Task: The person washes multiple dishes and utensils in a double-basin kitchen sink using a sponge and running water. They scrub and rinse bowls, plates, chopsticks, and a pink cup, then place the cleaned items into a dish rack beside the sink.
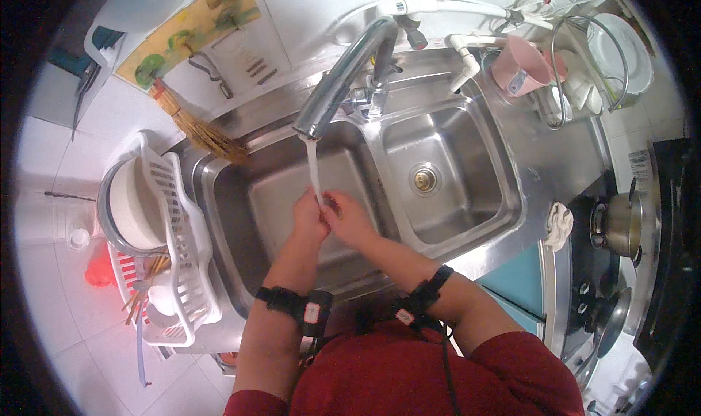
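Observation:
My left hand [310, 214] and my right hand [349, 216] meet under the faucet, over the larger left basin [285, 197] of a stainless steel double sink. A stream of water [312, 167] falls from the chrome faucet [346, 79] onto them. The fingers touch and overlap, with some of them hidden. Whether a small thing lies between them I cannot tell. Black straps with small boxes are around both forearms. To the right is the smaller basin [454, 180], with a brass-coloured drain [425, 180] at its bottom.
A straw brush [202, 128] hangs at the basin's back left corner. At left stands a white plastic dish rack [186, 257] with bowls and chopsticks. Pink cups [520, 68] sit at the back right. A cloth [559, 227] lies near the stove, which holds a pot [621, 224] and a pan [610, 323].

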### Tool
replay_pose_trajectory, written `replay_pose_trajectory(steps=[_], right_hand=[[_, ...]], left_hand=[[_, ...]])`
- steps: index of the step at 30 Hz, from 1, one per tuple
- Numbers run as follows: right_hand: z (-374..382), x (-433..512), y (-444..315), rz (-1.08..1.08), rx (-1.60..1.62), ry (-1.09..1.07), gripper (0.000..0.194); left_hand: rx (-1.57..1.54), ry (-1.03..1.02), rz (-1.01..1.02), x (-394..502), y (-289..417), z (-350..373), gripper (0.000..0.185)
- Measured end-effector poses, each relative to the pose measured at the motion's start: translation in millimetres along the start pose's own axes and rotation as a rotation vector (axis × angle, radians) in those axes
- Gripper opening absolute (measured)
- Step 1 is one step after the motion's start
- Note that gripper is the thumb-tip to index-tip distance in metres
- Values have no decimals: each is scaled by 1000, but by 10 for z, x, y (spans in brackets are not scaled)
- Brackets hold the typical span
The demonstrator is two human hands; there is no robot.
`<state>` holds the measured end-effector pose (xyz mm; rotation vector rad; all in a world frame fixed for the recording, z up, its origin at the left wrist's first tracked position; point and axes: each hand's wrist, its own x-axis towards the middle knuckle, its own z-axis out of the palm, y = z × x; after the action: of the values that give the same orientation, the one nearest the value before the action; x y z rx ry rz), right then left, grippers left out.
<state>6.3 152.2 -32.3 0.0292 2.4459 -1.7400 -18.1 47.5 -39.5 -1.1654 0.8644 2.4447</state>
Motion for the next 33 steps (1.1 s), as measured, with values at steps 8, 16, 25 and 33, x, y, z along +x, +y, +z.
replay_pose_trajectory(steps=[8,16,25,33], right_hand=[[-160,297,139,528,725,-119,20],[273,56,-434,187,-89,-225,26],[378,179,-393,-14,-359,-178,39],[136,381,-70,37,-547,-256,47]], left_hand=[[-1,80,39,-230,220,-509,11],[-209,-323,-53,-38,147,-697,23],[-217,-751,27,-277,83,-73,29],[-124,-426,-21,-372,-32,82,28]])
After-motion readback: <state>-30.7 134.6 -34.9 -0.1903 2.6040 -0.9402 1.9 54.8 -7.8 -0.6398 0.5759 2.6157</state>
